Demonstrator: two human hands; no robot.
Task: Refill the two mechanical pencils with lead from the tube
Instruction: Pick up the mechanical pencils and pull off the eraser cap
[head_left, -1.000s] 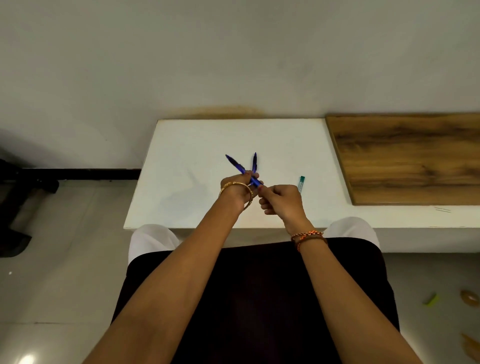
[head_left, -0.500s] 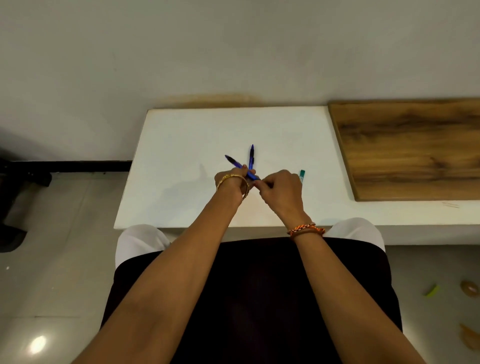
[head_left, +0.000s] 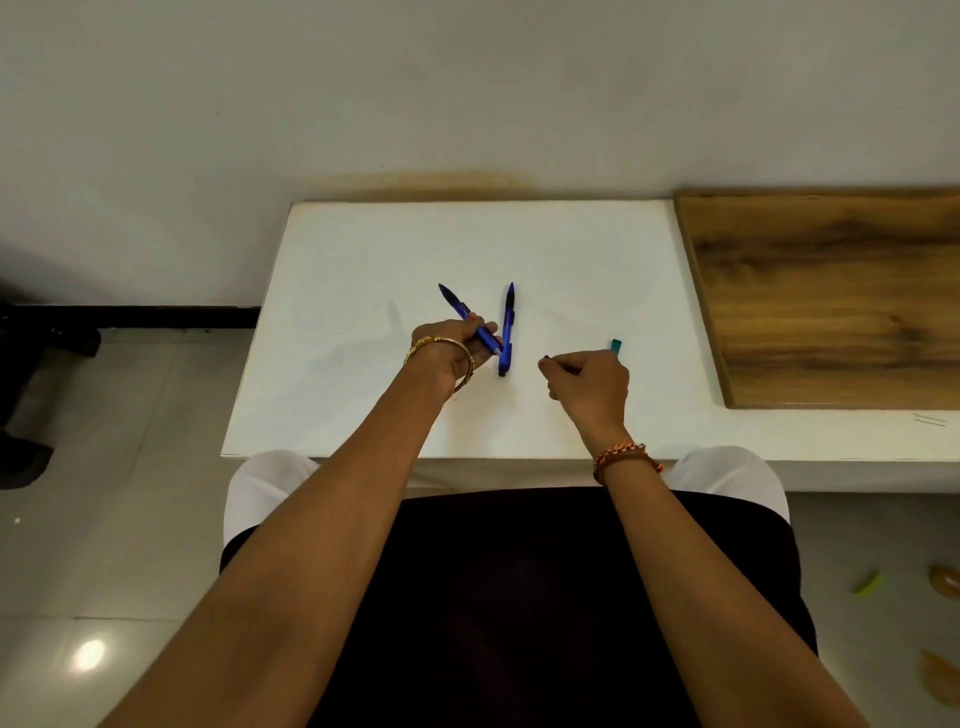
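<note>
While most of the lead tube stays hidden behind the right hand, I can see only its teal end, which pokes out on the white desk at the hand's far side; whether it is capped or what it contains I cannot tell. That hand's fingers are curled, and thumb and forefinger pinch something small and dark, too tiny for me to identify. Just left of the upright-lying second pencil, the left hand grasps the first pencil, its fingers wrapped round the lower barrel so that part of the shaft is covered; the tip slants up and away to the left. The second blue pencil rests free on the desk, its near end close to the left hand's knuckles, with the right hand set apart on its other side. A wooden board lies well to the right of that pencil, cut off by the picture's edge.
</note>
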